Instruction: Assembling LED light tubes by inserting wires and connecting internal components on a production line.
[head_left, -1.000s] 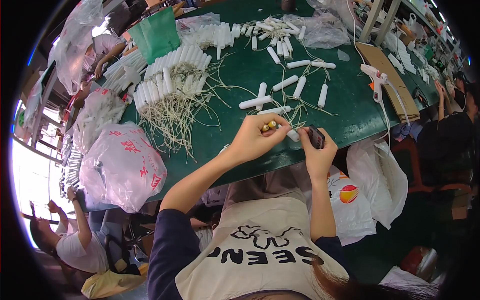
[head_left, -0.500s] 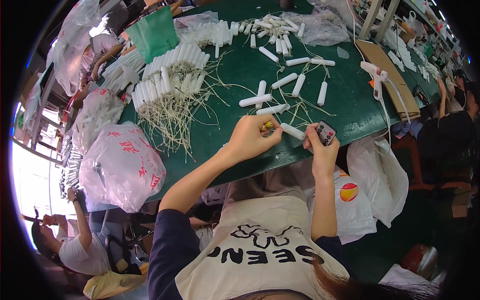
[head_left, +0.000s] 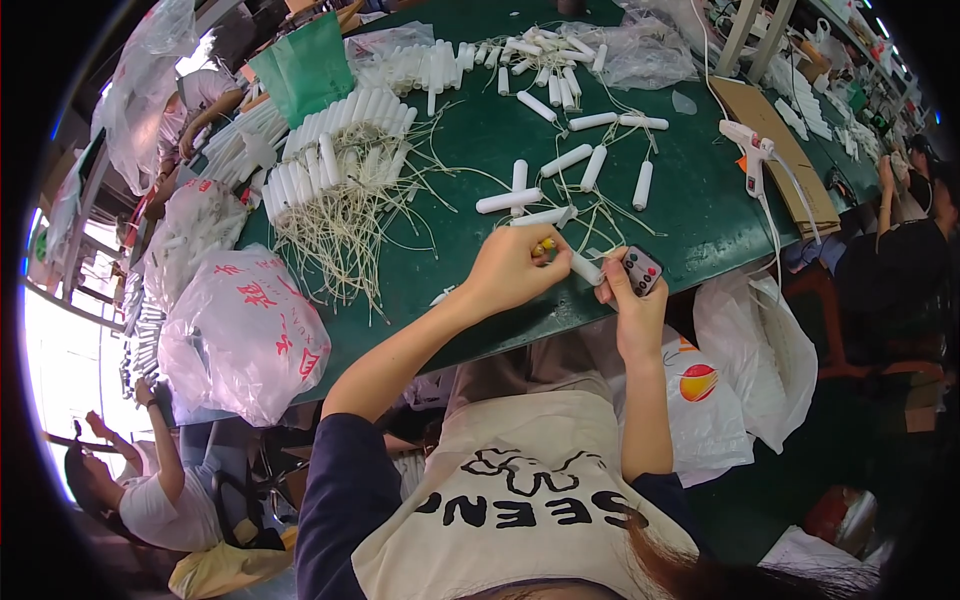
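Observation:
My left hand (head_left: 512, 272) is closed, a small yellow object (head_left: 543, 247) showing among its curled fingers; I cannot make out its kind. The left thumb and fingertip meet the near-left end of a white tube with a thin wire (head_left: 586, 268). At the tube's other end are the fingertips of my right hand (head_left: 638, 312). That hand is closed around a small dark remote control (head_left: 643, 270) with light and red buttons. Beyond my hands, loose white tubes (head_left: 567, 160) with thin wires lie scattered on the green table (head_left: 450, 225).
A large bundle of wired white tubes (head_left: 330, 165) lies to the left, beside a filled plastic bag (head_left: 245, 335). On the right are a white glue gun (head_left: 748, 150) and a cardboard strip (head_left: 780, 160). Plastic bags (head_left: 755, 360) hang below the table edge. Other people sit nearby.
The remote control has tilted and shifted slightly left with my right hand. The white tube between my hands is now angled more steeply, and my left hand has edged right.

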